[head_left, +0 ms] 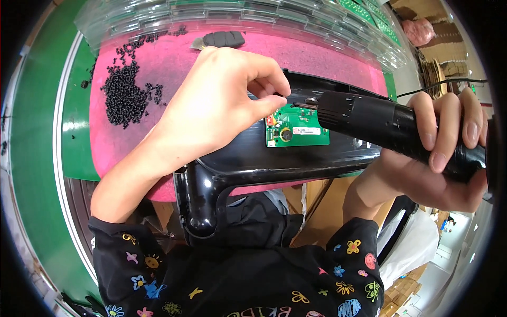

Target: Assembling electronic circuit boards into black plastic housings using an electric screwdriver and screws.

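My right hand (449, 137) grips a black electric screwdriver (375, 117), held nearly level with its metal bit pointing left. My left hand (227, 90) is closed in a pinch just left of the bit tip. A small black screw (294, 105) shows at the bit's end, by the left thumb and fingertip. Below both lies a green circuit board (301, 138) with a round coin cell and a white label. The board rests inside a glossy black plastic housing (243, 164), whose rounded end overhangs the near edge of the bench.
A heap of small black screws (124, 95) lies on the pink mat (338, 52) at the left. Behind it sits a dark grey lump (224, 39). Stacked clear plastic trays (211, 18) line the back. A black cable (443, 83) runs at the right.
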Tool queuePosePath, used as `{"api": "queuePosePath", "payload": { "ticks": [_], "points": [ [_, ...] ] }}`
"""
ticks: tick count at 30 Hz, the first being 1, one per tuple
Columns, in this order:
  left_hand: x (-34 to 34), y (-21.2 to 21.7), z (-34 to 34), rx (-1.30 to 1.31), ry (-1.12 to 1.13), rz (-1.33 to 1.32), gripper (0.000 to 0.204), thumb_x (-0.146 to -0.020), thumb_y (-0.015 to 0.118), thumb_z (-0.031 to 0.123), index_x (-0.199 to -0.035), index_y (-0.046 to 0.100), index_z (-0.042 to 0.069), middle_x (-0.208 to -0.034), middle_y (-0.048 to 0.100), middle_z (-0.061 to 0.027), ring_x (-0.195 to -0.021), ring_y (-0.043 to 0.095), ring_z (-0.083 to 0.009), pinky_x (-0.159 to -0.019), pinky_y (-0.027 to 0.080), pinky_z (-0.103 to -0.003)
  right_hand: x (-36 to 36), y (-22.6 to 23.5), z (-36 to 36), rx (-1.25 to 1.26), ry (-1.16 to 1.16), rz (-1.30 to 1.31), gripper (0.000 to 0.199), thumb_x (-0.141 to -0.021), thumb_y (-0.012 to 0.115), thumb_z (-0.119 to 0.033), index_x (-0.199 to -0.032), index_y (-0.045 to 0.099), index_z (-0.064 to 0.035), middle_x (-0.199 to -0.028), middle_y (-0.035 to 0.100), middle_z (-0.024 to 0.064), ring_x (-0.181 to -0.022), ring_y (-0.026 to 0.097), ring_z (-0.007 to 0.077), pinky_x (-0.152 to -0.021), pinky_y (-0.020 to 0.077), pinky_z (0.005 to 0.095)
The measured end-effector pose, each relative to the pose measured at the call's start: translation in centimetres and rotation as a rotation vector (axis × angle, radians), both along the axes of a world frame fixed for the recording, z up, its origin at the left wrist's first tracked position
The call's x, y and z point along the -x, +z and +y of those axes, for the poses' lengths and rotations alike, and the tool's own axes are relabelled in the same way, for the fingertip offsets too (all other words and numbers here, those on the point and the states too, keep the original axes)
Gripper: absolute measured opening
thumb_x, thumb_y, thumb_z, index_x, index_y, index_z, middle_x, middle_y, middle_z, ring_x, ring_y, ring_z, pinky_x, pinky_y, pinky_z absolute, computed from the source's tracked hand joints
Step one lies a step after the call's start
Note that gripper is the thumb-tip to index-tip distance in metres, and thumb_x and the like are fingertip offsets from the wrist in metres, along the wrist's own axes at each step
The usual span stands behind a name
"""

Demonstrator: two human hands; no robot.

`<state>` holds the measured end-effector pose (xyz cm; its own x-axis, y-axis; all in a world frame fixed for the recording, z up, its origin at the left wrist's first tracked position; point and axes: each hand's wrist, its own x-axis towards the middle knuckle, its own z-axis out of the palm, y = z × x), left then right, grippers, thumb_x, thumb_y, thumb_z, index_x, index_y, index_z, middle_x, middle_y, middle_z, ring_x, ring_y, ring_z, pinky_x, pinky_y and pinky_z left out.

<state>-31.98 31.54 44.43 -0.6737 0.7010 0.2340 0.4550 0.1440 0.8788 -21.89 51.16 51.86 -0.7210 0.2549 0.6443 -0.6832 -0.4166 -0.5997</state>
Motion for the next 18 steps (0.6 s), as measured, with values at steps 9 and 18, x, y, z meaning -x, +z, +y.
{"api": "queuePosePath", "payload": {
  "ticks": [9,18],
  "points": [
    [0.0,0.3,0.3,-0.117,-0.103,-0.412,0.011,-0.089,0.065,-0.005,-0.099,0.069,-0.006,-0.086,0.071,-0.0077,-0.078,0.068,-0.0102,-0.072,0.055,-0.023,-0.7,0.4,-0.2,0.062,-0.085,0.091,0.033,-0.072,0.072,-0.025,-0.090,0.051,-0.0085,-0.089,0.053,0.0000,-0.054,0.053,0.0047,-0.060,0.0421,0.0221],
    [-0.1,0.2,0.4,-0.130,-0.192,-0.369,0.011,-0.093,0.062,-0.001,-0.099,0.068,-0.007,-0.081,0.070,-0.0080,-0.076,0.068,-0.0111,-0.070,0.056,-0.026,-1.1,0.5,0.0,0.087,-0.147,0.127,0.030,-0.072,0.071,-0.025,-0.090,0.052,-0.0095,-0.088,0.054,-0.0010,-0.054,0.054,0.0037,-0.060,0.0435,0.0204]
  ]
}}
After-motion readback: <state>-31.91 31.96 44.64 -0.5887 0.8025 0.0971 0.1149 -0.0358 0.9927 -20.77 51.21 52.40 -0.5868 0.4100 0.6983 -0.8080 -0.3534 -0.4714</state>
